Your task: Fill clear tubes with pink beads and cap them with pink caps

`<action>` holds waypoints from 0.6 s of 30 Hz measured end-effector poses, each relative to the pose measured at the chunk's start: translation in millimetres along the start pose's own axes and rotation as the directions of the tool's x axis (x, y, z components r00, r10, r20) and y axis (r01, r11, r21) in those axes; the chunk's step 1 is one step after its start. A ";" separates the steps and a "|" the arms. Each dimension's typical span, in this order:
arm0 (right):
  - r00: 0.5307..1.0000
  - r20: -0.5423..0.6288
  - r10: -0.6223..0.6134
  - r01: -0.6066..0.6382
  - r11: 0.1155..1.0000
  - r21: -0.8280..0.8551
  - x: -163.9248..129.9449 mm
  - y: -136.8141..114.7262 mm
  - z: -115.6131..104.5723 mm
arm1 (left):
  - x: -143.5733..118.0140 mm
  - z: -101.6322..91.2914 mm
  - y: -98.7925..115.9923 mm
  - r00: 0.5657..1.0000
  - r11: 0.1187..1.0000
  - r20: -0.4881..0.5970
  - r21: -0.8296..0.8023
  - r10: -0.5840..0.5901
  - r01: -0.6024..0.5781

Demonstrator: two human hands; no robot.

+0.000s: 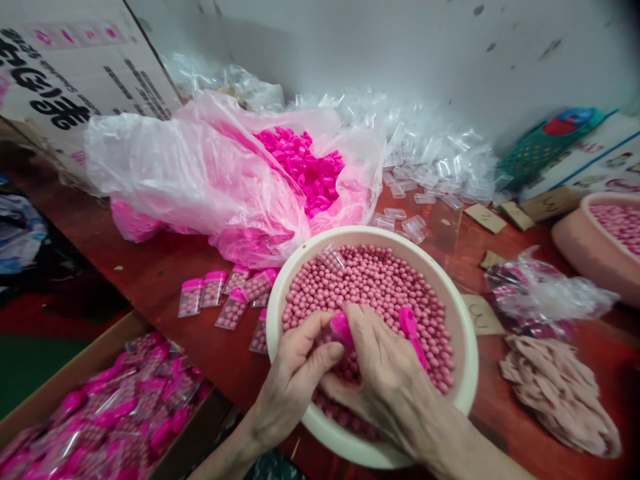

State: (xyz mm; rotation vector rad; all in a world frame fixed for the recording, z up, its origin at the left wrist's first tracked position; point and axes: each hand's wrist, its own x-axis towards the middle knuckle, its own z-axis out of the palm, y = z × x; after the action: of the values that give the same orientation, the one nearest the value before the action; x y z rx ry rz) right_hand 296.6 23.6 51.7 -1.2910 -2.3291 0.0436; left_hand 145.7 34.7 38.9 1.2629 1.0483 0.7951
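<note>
Item: filling of small clear tubes with pink beads, recorded at a red-brown bench (165, 280).

Hands. Both were held over the near half of a cream basin (463, 347) of pink beads (380, 280), which stood at the near edge of the bench. The left hand (295, 373) was curled, thumb pressed toward the fingers, against a small pink-capped tube (341, 328). The right hand (385, 373) was closed about the same tube from the other side. Which hand bore the grip could not be told. A second pink piece (411, 328) was seen lying on the beads just beside the right hand.

Progress, as judged. Filled and capped tubes (220, 297) were laid in a loose row on the bench, just left of the basin. Many more were heaped in a cardboard box (95, 353) below the near left edge. The basin remained well stocked, so much work was judged to be left.

Supplies. An open pink-tinted plastic bag (200, 173) of bright pink caps (305, 163) was placed behind the basin. A heap of empty clear tubes (430, 160) was spread toward the far right.

Other things. A second basin (575, 247) of beads was noted at the right edge, with crumpled plastic (550, 293), numbered card scraps (480, 315) and a pile of tan pieces (560, 390) near it. Nothing was seen obstructing the hands.
</note>
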 end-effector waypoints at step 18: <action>0.971 0.128 0.203 -0.223 0.961 0.162 9.3 -4.2 1.5 | 4.1 6.6 3.6 0.989 0.962 -0.142 -0.271 -0.027 -0.013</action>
State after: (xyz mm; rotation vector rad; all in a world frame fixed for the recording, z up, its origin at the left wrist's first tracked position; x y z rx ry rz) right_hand 288.5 29.1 55.0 -1.4752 -2.2069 0.3906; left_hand 153.5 36.7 41.7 0.9781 1.0189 1.0011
